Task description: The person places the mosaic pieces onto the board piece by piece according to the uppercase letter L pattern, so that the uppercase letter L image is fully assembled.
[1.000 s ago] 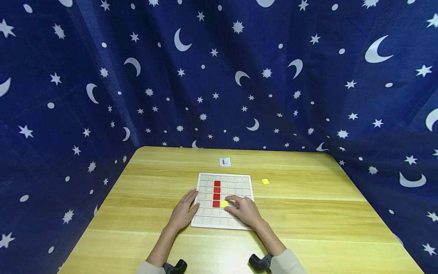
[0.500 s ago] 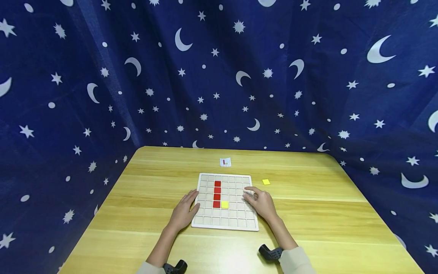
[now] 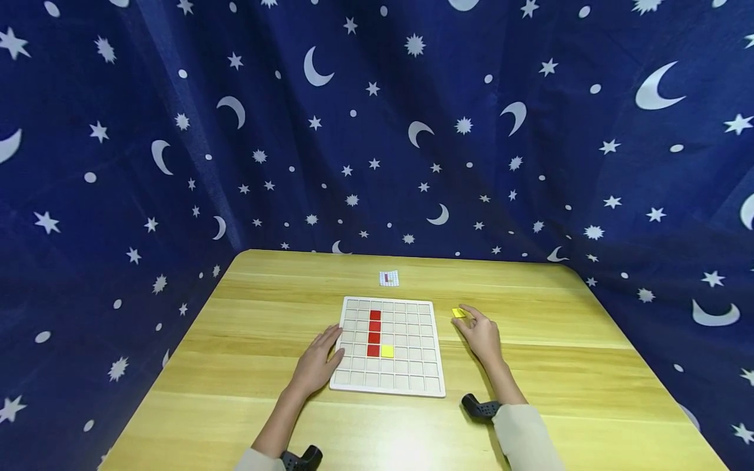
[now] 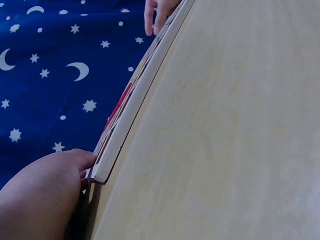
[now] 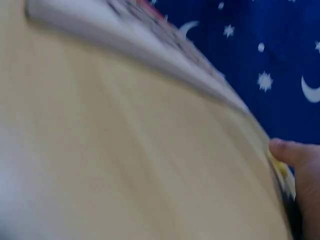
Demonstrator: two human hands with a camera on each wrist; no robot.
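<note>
A white grid board (image 3: 406, 373) lies on the wooden table (image 3: 548, 373). In it stands a column of red tiles (image 3: 374, 332), with one yellow tile (image 3: 387, 351) beside the lowest red one. My left hand (image 3: 333, 345) rests flat against the board's left edge (image 4: 131, 107), fingers straight. My right hand (image 3: 469, 317) lies on the table right of the board. Its fingertips touch a loose yellow tile (image 3: 458, 313). The blurred right wrist view shows a fingertip (image 5: 292, 152) on that tile (image 5: 278, 168).
A small printed pattern card (image 3: 388, 278) lies beyond the board near the table's far edge. Blue curtains with stars and moons (image 3: 377, 131) close off the table at the back and both sides.
My right hand left the board, moving right and away to the loose yellow tile. The yellow tile stays in the grid. The left hand has not moved.
</note>
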